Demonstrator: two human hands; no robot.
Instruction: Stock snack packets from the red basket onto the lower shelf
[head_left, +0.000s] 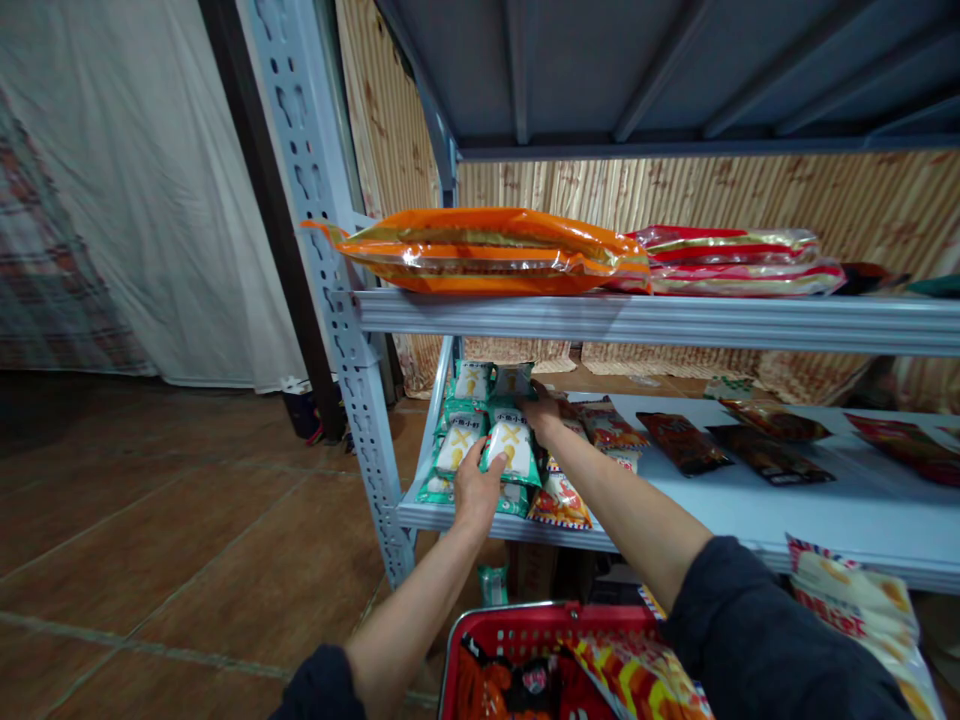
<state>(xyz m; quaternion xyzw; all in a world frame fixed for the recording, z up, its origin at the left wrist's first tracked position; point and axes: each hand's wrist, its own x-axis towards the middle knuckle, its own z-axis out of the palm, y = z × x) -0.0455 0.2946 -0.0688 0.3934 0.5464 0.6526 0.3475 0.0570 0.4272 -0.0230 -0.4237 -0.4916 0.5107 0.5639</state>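
Green-and-white snack bags are stacked in two columns at the left end of the lower shelf. My left hand (pixel 478 490) is closed on the lower left edge of the front right snack bag (pixel 512 445), its thumb over the bag's face. At that bag's upper right edge, my right hand (pixel 541 412) is closed against it, with the fingertips partly hidden. Behind lies another green-and-white bag (pixel 514 380), close to the right fingers. To the left is a matching bag (pixel 460 445). An orange-and-white snack bag (pixel 559 498) lies beneath my right forearm.
A red basket (pixel 555 618) with colourful snack packs stands below. Large orange packages (pixel 487 250) lie on the shelf above, whose front beam (pixel 645 318) crosses over my hands. A perforated upright post (pixel 367 440) stands at left. Dark brown packets (pixel 682 443) lie farther right.
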